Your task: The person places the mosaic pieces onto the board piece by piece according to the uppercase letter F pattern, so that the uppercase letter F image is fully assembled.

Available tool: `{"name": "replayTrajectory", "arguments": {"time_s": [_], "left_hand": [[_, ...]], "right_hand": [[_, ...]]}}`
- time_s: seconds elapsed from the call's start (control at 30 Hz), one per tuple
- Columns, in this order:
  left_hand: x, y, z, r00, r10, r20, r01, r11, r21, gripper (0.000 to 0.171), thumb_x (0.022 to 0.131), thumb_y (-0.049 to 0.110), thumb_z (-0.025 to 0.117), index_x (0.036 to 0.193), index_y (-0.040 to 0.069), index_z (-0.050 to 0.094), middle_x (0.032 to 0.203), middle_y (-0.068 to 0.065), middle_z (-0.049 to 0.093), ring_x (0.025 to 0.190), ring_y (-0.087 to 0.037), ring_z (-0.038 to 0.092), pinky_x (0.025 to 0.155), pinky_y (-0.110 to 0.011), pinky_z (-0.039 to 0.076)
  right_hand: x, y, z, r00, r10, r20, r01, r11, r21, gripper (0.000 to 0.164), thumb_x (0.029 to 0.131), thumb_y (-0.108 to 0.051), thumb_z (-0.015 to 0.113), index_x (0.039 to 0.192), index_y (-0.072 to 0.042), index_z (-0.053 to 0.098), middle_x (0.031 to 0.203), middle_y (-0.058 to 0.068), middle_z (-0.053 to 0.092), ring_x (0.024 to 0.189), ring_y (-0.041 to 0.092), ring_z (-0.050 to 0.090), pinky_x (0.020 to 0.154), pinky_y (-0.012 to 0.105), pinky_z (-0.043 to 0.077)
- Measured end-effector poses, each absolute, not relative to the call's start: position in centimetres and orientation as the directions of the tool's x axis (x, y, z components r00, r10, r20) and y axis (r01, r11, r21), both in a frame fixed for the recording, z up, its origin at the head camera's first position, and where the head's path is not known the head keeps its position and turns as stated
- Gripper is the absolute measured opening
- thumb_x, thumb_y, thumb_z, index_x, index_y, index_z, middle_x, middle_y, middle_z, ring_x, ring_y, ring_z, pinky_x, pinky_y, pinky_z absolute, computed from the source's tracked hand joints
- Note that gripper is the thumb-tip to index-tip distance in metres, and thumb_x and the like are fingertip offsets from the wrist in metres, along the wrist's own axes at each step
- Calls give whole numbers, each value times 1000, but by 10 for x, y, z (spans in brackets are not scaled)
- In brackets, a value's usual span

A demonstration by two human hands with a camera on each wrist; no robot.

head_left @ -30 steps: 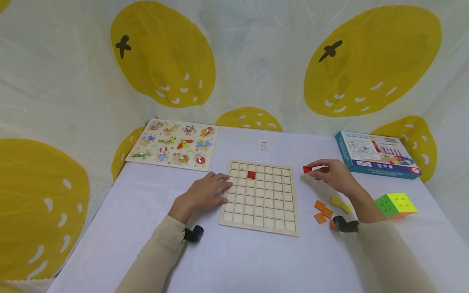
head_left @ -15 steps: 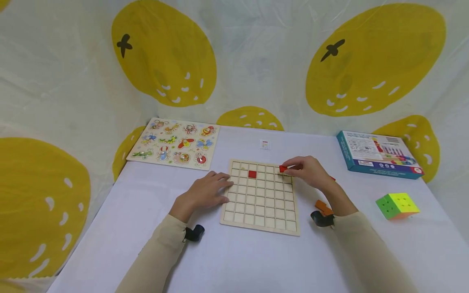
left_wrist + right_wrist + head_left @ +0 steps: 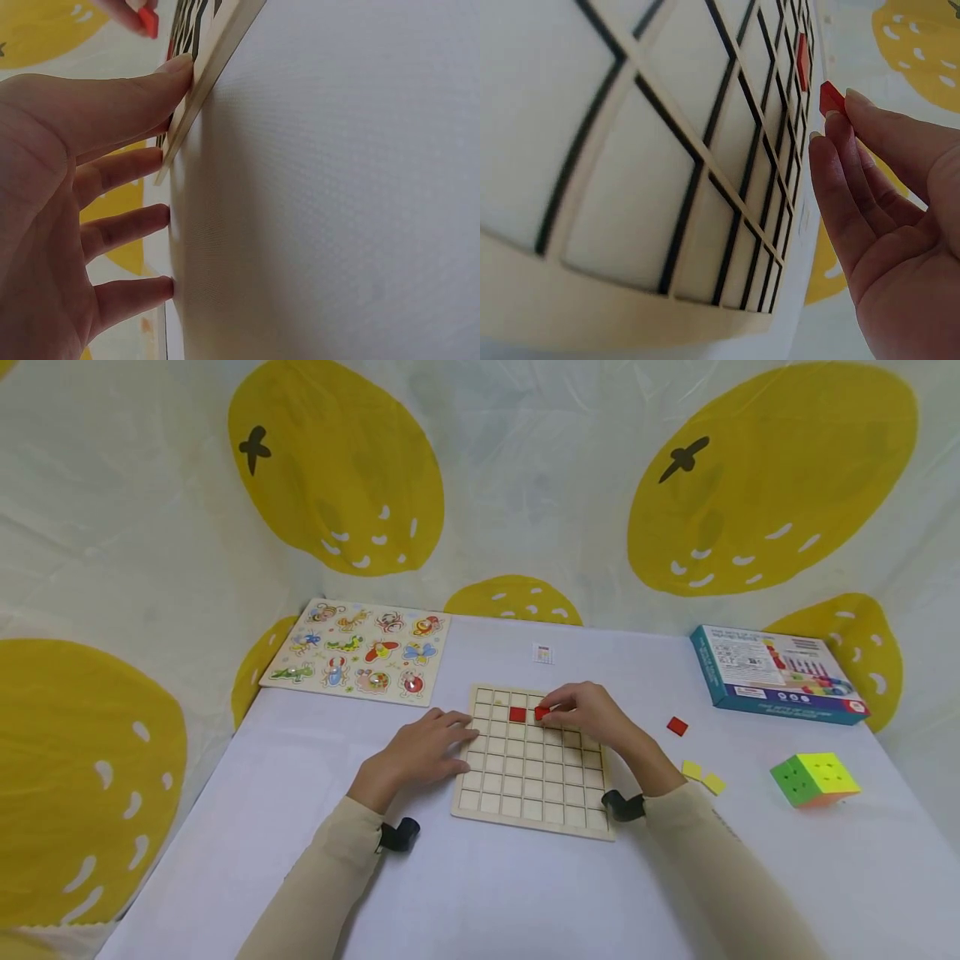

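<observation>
My right hand [image 3: 592, 717] pinches a small red square tile [image 3: 542, 713] between thumb and fingertips, over an upper row of the wooden grid board [image 3: 512, 786]. In the right wrist view, the pinched tile is tilted and apart from the grid. One red tile [image 3: 517, 715] lies in a cell just left of it. At the board's left edge, my left hand [image 3: 412, 752] rests with fingers spread; its thumb [image 3: 150, 94] touches the rim in the left wrist view. Right of the board lie another red tile [image 3: 677, 726] and a yellow tile [image 3: 691, 769] beside a second one.
An insect peg puzzle [image 3: 352, 652] lies at the back left. A small printed card [image 3: 542, 652] sits behind the board. To the right are a boxed game [image 3: 780, 677] and a puzzle cube [image 3: 813, 778]. The right forearm hides the orange tiles.
My right hand has carried the red tile leftward from the table over the board, close to the tile in the grid. The left hand has stayed at the board's edge.
</observation>
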State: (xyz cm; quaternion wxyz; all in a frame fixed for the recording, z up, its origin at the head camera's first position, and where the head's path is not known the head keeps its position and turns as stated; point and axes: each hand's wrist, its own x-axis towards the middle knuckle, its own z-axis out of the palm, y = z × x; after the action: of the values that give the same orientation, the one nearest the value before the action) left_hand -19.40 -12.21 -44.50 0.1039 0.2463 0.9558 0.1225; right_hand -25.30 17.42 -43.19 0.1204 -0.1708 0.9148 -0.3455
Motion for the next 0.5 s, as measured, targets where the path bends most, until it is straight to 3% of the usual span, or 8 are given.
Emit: {"name": "replayTrajectory", "arguments": {"time_s": [0.27, 0.5], "left_hand": [[-194, -122, -443, -857, 496, -141, 440, 847, 299, 56, 91, 40, 75, 143, 23, 61, 157, 2, 50, 143, -25, 46, 110, -48, 50], [-194, -122, -445, -856, 496, -143, 442, 848, 291, 56, 91, 41, 75, 143, 24, 61, 158, 2, 49, 143, -26, 46, 110, -48, 50]], "right_hand": [[-254, 163, -440, -907, -414, -84, -282, 741, -610, 22, 90, -16, 78, 112, -9, 79, 115, 12, 77, 96, 22, 69, 85, 36, 58], [-253, 161, -442, -923, -368, -111, -238, 775, -586, 24, 90, -18, 78, 113, -12, 79, 115, 10, 77, 95, 20, 67, 85, 35, 56]]}}
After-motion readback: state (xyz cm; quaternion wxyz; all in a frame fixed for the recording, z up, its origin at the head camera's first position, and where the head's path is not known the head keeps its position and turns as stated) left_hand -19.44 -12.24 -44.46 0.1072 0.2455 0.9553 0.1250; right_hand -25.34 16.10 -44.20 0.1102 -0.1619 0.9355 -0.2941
